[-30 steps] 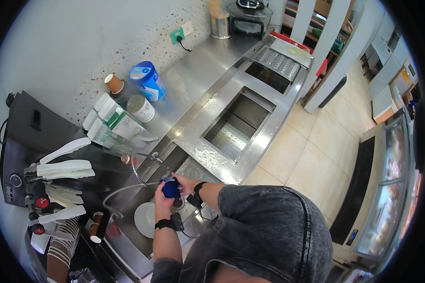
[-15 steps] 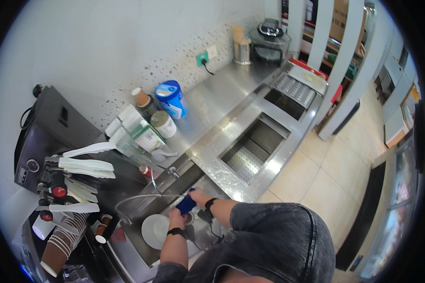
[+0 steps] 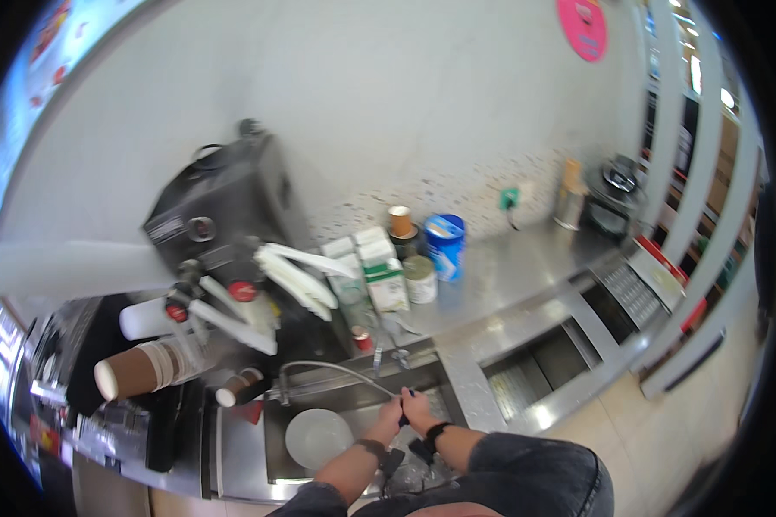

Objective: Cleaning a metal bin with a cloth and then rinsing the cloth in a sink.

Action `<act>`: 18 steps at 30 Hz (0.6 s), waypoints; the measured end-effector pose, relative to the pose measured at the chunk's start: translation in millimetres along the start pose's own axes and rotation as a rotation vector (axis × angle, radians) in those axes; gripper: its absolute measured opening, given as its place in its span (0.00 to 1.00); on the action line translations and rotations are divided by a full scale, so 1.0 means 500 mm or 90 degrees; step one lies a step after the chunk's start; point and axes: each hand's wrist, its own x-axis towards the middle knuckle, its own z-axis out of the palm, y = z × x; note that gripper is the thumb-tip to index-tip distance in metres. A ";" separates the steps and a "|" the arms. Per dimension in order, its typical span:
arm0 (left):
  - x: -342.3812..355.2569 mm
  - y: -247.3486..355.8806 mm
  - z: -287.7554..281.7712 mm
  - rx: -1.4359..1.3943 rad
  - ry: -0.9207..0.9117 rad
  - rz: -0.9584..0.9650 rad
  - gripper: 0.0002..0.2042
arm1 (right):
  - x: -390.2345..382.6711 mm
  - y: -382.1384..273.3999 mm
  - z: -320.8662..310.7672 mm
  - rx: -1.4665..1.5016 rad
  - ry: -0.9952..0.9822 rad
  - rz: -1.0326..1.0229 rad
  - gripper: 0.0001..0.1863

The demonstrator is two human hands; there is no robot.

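Over the steel sink (image 3: 276, 431), my left hand (image 3: 390, 420) and my right hand (image 3: 417, 409) are close together, fingers wrapped round a bunched dark blue cloth (image 3: 405, 420). Only a small part of the cloth shows between them. A round white bowl (image 3: 318, 439) sits in the sink, left of my hands. Clear glassy items (image 3: 414, 474) lie below my wrists, too blurred to tell their kind. Behind my hands a bent faucet pipe (image 3: 341, 365) arches over the basin.
On the counter behind stand milk cartons (image 3: 386, 284), a tin (image 3: 420, 280) and a blue tub (image 3: 445, 248). Left of the sink are a dark dispensing machine (image 3: 233, 202) with white levers and stacked paper cups (image 3: 138, 370). A recessed steel well (image 3: 543, 366) lies to the right.
The view has swung left and up, so the scene shifts right. My hands have drawn together, and the cloth, spread between them before, is now bunched and mostly hidden.
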 end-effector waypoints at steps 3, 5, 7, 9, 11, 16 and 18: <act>0.024 -0.040 -0.046 -0.125 0.008 -0.076 0.23 | -0.035 -0.053 0.023 -0.138 -0.062 -0.089 0.23; 0.030 -0.032 -0.047 -0.261 0.016 -0.281 0.23 | -0.018 -0.055 0.008 -0.030 -0.081 0.065 0.21; -0.001 0.010 -0.029 -0.169 0.032 -0.315 0.21 | 0.137 0.116 0.020 0.084 -0.032 0.175 0.17; -0.094 0.129 -0.043 0.015 0.115 -0.351 0.20 | 0.179 0.134 -0.008 0.323 -0.129 0.326 0.16; -0.111 0.069 -0.089 0.104 0.243 -0.212 0.21 | 0.129 0.027 -0.042 0.313 -0.233 0.368 0.12; -0.111 0.081 -0.106 0.354 0.366 -0.390 0.21 | 0.181 0.070 -0.038 0.102 -0.140 0.044 0.05; -0.129 0.057 -0.122 0.563 0.208 -0.171 0.23 | 0.139 0.025 -0.018 0.148 -0.114 0.025 0.04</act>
